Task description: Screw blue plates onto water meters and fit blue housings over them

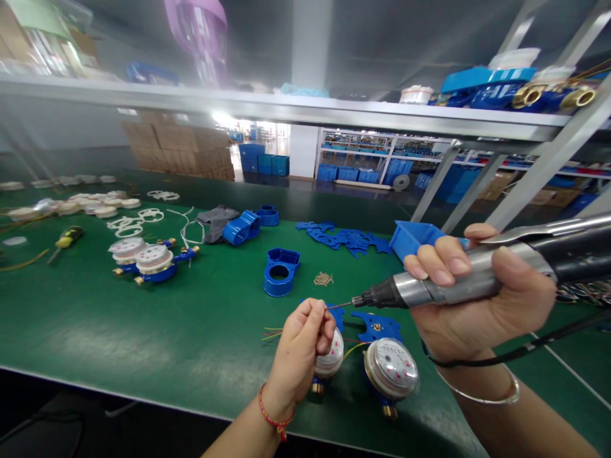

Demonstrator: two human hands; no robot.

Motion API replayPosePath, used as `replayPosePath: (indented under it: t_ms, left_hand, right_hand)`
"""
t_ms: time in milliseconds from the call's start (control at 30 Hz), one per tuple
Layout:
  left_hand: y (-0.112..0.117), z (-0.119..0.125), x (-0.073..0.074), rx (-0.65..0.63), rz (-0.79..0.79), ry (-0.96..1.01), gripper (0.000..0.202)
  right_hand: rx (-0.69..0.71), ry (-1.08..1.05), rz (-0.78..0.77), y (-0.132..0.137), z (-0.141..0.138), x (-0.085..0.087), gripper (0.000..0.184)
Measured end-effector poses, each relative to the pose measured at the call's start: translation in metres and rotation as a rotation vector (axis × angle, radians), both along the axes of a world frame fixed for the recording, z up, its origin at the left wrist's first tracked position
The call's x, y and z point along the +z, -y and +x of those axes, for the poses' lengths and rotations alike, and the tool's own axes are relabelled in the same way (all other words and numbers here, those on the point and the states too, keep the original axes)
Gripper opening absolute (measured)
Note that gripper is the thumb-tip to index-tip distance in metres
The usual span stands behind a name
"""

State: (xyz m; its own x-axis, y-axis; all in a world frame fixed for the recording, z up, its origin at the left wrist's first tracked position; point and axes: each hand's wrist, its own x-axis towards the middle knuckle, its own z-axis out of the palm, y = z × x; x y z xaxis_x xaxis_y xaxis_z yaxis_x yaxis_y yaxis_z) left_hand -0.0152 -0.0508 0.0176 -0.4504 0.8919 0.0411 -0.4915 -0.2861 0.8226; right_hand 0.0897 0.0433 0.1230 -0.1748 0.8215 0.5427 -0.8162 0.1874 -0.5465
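Left hand (303, 343): thumb and forefinger pinching the tip of the bit (340, 306); screw there or not, can't tell
Right hand (482, 315): wrapped round the electric screwdriver (424, 286), nearly level, raised over the green table (205, 343)
Good handling: probably keep bit and driver in line, motor idle while fingertips touch, light pinch so the bit doesn't tilt
Screw pile (323, 278): loose, beyond left hand; easily scattered
Right meter (390, 366): below driver, blue plate (377, 327) just behind it
Left meter (330, 361): partly hidden by left hand
Blue housing (279, 288): beside screws
In the way: driver cable (520, 350) under right hand, could snag; thin wires (354, 348) between meters
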Motion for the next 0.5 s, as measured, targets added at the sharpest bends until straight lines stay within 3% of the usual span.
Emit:
replayPosePath:
  t_ms: [167, 333, 400, 500]
  left_hand:
    - [0.001, -0.004, -0.002, -0.184, 0.062, 0.015, 0.035]
    - [0.005, -0.006, -0.009, -0.203, -0.017, -0.051, 0.034]
    - [0.013, -0.005, -0.017, -0.153, -0.066, -0.228, 0.033]
    - [0.027, -0.004, -0.031, 0.118, -0.014, -0.826, 0.030]
  right_hand:
    - [-0.016, -0.017, -0.083, -0.001, 0.000, 0.001, 0.029]
    - [0.002, -0.017, -0.061, -0.006, 0.002, -0.003, 0.030]
    - [0.042, -0.005, -0.015, -0.010, 0.001, -0.006, 0.029]
    - [0.123, 0.031, 0.074, -0.018, -0.007, -0.015, 0.025]
